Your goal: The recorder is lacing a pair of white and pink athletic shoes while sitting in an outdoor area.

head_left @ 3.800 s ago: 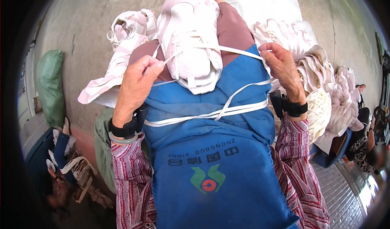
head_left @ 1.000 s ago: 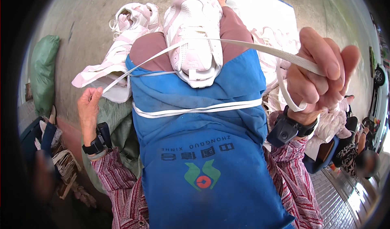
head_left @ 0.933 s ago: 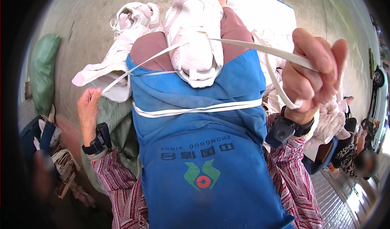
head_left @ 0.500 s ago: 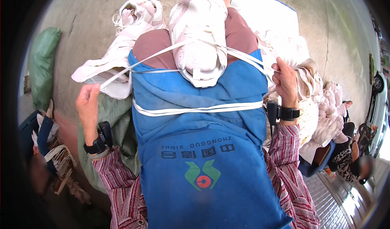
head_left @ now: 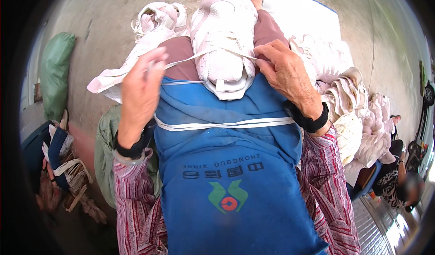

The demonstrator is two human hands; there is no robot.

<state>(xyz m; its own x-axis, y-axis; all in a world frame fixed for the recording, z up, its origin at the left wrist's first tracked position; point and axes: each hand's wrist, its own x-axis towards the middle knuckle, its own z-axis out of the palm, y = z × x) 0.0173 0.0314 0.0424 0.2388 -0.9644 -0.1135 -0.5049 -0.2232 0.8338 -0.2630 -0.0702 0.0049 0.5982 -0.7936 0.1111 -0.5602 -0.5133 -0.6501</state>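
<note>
A white shoe (head_left: 226, 67) with pale pink parts rests between my knees, its heel toward me. White shoelaces (head_left: 199, 54) spread from its upper to both sides. Beside its left edge is my left hand (head_left: 142, 85). One lace end reaches its fingers, but they are smeared by motion, so their grip is unclear. My right hand (head_left: 285, 71), palm down at the right of the shoe, has thumb and forefinger closed on the other lace. A blue apron (head_left: 226, 151) covers my lap, with a white cord (head_left: 222, 125) across it.
Another white shoe (head_left: 158, 19) and white shoe pieces (head_left: 120, 76) lie at the left. Several white shoe parts (head_left: 344, 92) are heaped at the right, near a white sheet (head_left: 303, 12). A green sack (head_left: 56, 74) stands far left. A person (head_left: 394, 182) sits at the far right.
Both hands have come inward from out at the sides toward the shoe. My right hand has turned palm down close to it. The spans of lace between shoe and hands are shorter.
</note>
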